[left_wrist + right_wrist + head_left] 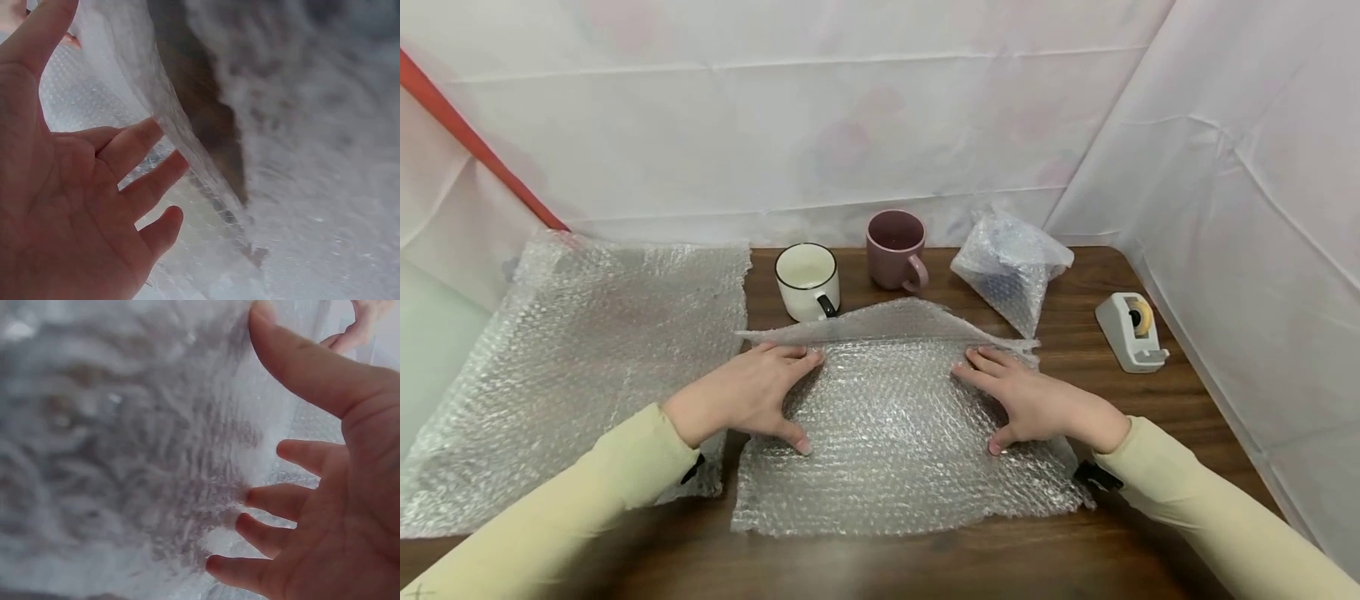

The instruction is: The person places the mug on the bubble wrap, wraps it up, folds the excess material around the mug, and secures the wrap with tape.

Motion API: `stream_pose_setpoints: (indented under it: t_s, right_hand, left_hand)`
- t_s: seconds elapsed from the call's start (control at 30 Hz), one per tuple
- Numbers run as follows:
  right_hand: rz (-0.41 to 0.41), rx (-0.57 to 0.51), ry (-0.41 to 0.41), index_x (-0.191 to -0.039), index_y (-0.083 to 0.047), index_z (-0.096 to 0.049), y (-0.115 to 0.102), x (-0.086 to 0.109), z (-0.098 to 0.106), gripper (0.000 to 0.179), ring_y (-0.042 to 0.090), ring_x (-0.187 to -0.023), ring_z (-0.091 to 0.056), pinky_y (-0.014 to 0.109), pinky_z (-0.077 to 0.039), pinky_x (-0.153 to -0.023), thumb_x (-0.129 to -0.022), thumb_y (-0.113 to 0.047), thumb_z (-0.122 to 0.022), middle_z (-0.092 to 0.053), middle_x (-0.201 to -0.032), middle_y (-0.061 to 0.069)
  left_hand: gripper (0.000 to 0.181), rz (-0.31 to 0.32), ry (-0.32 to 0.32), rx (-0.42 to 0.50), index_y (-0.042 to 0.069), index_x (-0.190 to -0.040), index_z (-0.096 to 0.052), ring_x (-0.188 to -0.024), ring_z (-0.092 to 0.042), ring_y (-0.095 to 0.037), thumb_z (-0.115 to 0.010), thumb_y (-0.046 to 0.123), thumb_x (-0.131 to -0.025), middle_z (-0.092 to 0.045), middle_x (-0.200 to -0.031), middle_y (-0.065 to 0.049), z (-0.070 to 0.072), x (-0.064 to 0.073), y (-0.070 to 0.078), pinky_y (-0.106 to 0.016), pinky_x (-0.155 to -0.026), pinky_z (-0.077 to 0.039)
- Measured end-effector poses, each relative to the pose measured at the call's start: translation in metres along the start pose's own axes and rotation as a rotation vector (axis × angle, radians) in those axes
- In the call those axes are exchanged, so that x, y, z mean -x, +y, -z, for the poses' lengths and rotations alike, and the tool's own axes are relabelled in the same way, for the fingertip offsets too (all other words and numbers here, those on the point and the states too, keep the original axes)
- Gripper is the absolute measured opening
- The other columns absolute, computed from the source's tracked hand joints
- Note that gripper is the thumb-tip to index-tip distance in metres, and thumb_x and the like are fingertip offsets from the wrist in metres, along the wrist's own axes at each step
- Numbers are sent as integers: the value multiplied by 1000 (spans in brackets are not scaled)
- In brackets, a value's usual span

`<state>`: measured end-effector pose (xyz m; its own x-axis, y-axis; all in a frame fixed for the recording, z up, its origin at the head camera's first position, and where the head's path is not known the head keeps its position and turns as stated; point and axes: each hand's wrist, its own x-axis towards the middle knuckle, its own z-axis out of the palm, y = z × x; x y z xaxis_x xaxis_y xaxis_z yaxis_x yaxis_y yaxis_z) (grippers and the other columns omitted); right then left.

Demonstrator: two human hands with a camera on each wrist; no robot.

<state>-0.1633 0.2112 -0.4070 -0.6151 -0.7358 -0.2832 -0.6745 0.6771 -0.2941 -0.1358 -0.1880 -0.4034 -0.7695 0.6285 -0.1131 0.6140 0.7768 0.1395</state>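
Note:
A sheet of bubble wrap (895,450) lies in front of me, and its far edge stands up as a raised flap. My left hand (748,392) is spread at the sheet's left side, fingers touching the wrap near that flap. On the right side, my right hand (1026,400) touches the same sheet with its fingers apart. In the left wrist view, two fingertips (172,159) meet the wrap's edge, and the palm holds nothing. The right wrist view shows the fingers (278,499) extended against blurred wrap.
Behind the flap stand a white mug (797,292) with a black handle and a mauve mug (889,265). A bubble-wrapped bundle (1003,262) lies to their right, with a tape dispenser (1127,333) farther right. Another bubble wrap sheet (625,358) covers the table's left side.

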Motion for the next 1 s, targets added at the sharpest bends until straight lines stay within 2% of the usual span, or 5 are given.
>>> stream_pose_setpoints:
  t_s: [0.17,0.37,0.5,0.73,1.0]
  right_hand:
    - [56,-2,84,-156,-11,-33,-7,3,13,93,42,-145,-25,57,-35,-108,-81,-37,-82,-22,-161,21]
    - [206,-83,349,-143,-4,-52,-32,-5,60,59,27,-120,-60,43,-51,-97,-91,-22,-75,-54,-142,15]
    - [157,-142,439,-134,-2,-58,-36,-23,90,44,19,-98,-68,34,-58,-80,-94,-12,-71,-65,-124,12]
    - [-127,-231,367,-130,-3,-60,-17,-81,118,37,26,-95,-68,41,-55,-81,-96,-17,-66,-67,-120,12]
    - [-333,-657,176,-125,5,-62,0,-141,122,35,18,-73,-69,30,-58,-68,-102,-21,-57,-69,-103,19]
  left_hand:
    - [117,9,-41,-12,0,-145,-48,-130,-48,-41,-74,79,-62,-56,-136,-25,6,-5,1,-54,-109,-35]
    - [114,21,-84,-17,2,-145,-50,-129,-48,-41,-68,82,-65,-55,-138,-25,8,-7,1,-54,-107,-39]
    - [117,33,-99,-13,3,-147,-47,-130,-46,-44,-68,83,-64,-52,-140,-27,6,-6,4,-57,-106,-38]
    - [123,30,-127,-27,3,-149,-43,-136,-41,-43,-72,81,-60,-49,-145,-22,5,-4,4,-58,-110,-32]
    - [128,24,-167,-38,5,-154,-35,-145,-27,-39,-76,78,-58,-32,-159,-11,0,3,3,-59,-114,-24]
